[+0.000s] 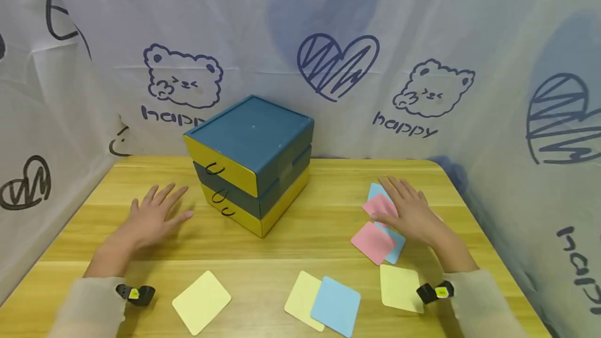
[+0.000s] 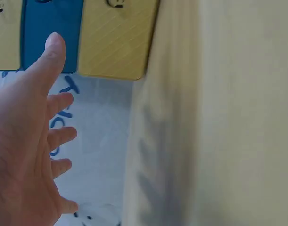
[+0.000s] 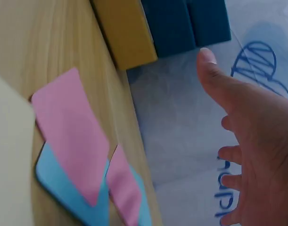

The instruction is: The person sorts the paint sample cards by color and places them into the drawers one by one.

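1. Hovering above the wooden table (image 1: 253, 286), the left hand (image 1: 152, 218) holds nothing; its fingers are spread and its thumb points to the stacked box (image 1: 253, 166). In the left wrist view, a shadow of fingers lies on the table below.

2. The right hand (image 1: 408, 210) is also raised and holds nothing, with fingers extended. Seen from the head, it partly covers the upper pink card (image 1: 379, 205) and the upper blue card (image 1: 376, 190); the right wrist view shows it apart from them.

3. Just below these, the lower pink card (image 1: 372, 243) overlaps the lower blue card (image 1: 397, 244).

4. Near the right wrist lies a single yellow card (image 1: 400, 287). At the front middle, the front blue card (image 1: 335, 306) overlaps a middle yellow card (image 1: 299, 296). The left yellow card (image 1: 202, 302) lies alone, well apart.

5. The box stands at the back, between both hands. It has three levels, blue and yellow, with dark curved marks on their fronts.

6. Behind, a white cloth (image 1: 253, 14) carries drawn hearts, bears and the word "happy".
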Motion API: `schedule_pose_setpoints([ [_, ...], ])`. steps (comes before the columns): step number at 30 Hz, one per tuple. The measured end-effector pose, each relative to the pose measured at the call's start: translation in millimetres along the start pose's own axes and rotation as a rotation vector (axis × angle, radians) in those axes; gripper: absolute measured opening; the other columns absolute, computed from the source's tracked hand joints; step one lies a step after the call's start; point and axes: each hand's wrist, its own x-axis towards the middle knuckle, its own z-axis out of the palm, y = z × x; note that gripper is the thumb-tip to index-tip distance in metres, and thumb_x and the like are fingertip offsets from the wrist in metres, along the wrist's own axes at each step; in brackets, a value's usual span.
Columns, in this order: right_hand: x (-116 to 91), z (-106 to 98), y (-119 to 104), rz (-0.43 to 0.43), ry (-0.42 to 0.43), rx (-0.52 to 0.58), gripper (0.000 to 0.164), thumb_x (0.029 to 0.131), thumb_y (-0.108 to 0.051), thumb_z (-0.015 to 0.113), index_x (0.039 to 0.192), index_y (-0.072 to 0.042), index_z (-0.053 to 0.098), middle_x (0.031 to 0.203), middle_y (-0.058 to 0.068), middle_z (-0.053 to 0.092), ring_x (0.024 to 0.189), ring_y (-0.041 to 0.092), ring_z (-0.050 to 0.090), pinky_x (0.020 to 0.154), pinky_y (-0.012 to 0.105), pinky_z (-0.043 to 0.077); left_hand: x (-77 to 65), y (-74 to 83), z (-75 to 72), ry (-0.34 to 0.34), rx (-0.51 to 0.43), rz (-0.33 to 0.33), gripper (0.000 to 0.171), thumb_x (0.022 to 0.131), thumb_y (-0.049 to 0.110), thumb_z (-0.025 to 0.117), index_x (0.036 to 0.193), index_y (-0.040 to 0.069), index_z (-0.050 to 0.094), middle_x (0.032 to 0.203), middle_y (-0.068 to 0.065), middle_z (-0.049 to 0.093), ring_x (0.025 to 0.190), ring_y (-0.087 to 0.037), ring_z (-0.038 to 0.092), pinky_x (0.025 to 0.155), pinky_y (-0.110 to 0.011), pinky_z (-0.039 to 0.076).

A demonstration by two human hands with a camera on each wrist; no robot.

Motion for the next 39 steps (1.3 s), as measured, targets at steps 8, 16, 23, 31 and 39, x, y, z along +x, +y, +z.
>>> schedule_pose_setpoints([
  [8, 29.2, -26.5, -42.3, -0.186, 0.080, 0.012, 0.092, 0.090, -0.060, 0.059, 0.159, -0.016, 0.015, 0.160, 0.015, 0.019, 0.145, 0.042, 0.013, 0.113, 0.062, 0.012, 9.8, 1.0, -35.9, 0.058, 0.020, 0.038, 0.079, 0.098, 0.058, 0.045, 0.158, 0.015, 0.018, 0.156, -0.029, 0.018, 0.138, -0.058, 0.011, 0.098, -0.081, 0.008],
  [16, 54.0, -43.7, -87.2, -0.355, 0.152, -0.022, 0.088, 0.089, -0.061, 0.059, 0.157, -0.017, 0.024, 0.156, 0.011, 0.029, 0.142, 0.036, 0.025, 0.112, 0.057, 0.024, 21.1, 7.5, -75.2, 0.147, -0.034, 0.160, 0.074, 0.101, 0.044, 0.050, 0.158, 0.010, 0.017, 0.154, -0.030, 0.021, 0.137, -0.055, 0.017, 0.107, -0.070, 0.013],
  [23, 78.5, -57.0, -131.0, -0.432, 0.115, -0.038, 0.086, 0.090, -0.062, 0.056, 0.157, -0.020, 0.023, 0.158, 0.007, 0.027, 0.143, 0.031, 0.025, 0.114, 0.051, 0.024, 34.1, 20.3, -106.2, 0.178, -0.033, 0.210, 0.074, 0.100, 0.043, 0.053, 0.159, 0.017, 0.016, 0.158, -0.023, 0.018, 0.141, -0.049, 0.017, 0.106, -0.070, 0.017],
  [31, 108.9, -56.0, -177.4, -0.500, 0.029, -0.087, 0.084, 0.092, -0.067, 0.046, 0.158, -0.021, 0.021, 0.161, 0.005, 0.022, 0.148, 0.026, 0.014, 0.118, 0.044, 0.014, 58.6, 35.4, -123.9, 0.118, 0.005, 0.265, 0.075, 0.097, 0.046, 0.058, 0.158, 0.019, 0.022, 0.161, -0.017, 0.015, 0.142, -0.048, 0.017, 0.107, -0.071, 0.017],
  [39, 129.5, -49.8, -211.6, -0.461, -0.009, -0.154, 0.082, 0.093, -0.069, 0.040, 0.158, -0.020, 0.023, 0.161, 0.005, 0.021, 0.148, 0.026, 0.013, 0.119, 0.043, 0.004, 77.0, 46.6, -127.1, 0.031, 0.046, 0.299, 0.072, 0.097, 0.053, 0.053, 0.157, 0.023, 0.027, 0.162, -0.008, 0.016, 0.144, -0.043, 0.017, 0.110, -0.067, 0.016],
])
